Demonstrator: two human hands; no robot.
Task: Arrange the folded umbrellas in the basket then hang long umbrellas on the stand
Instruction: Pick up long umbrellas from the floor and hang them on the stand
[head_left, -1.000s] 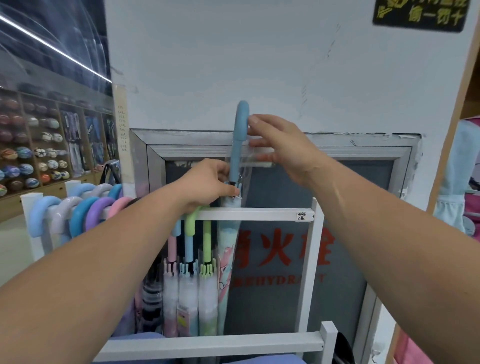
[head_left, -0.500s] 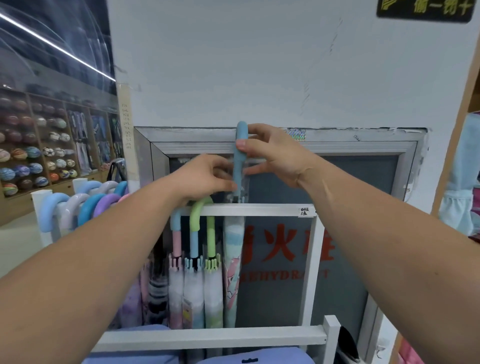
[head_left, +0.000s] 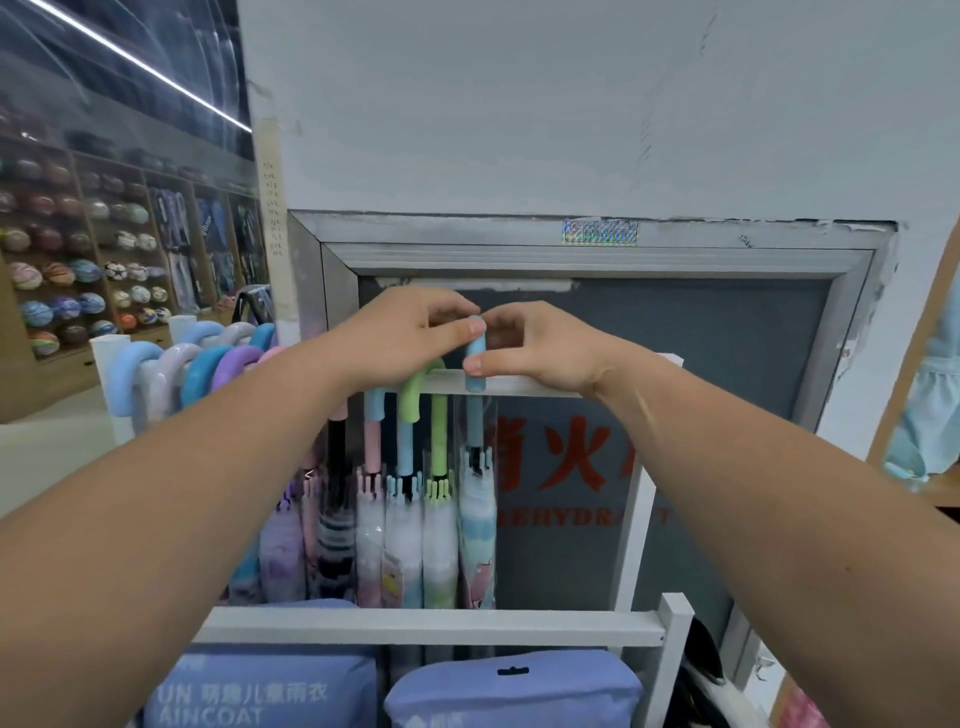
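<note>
Fingertips (head_left: 476, 327) of L hand (head_left: 400, 332) curl over the blue handle (head_left: 474, 347); R hand (head_left: 545, 348) pinches its tip w/ thumb & forefinger. Handle is hooked over the top rail (head_left: 524, 385) of the stand (head_left: 636, 519). The blue umbrella (head_left: 475, 519) hangs below, just beside the green-handled one (head_left: 439, 431). Several long ones hang there already, so hanging looks well along. This one prob. just needs releasing. No basket or folded umbrellas in view, so can't tell re that part.

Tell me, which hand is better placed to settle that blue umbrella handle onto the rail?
Probably the right: the right hand pinches the blue handle low, right at the white rail, while the left hand holds its top, crowded beside the green handle.
</note>
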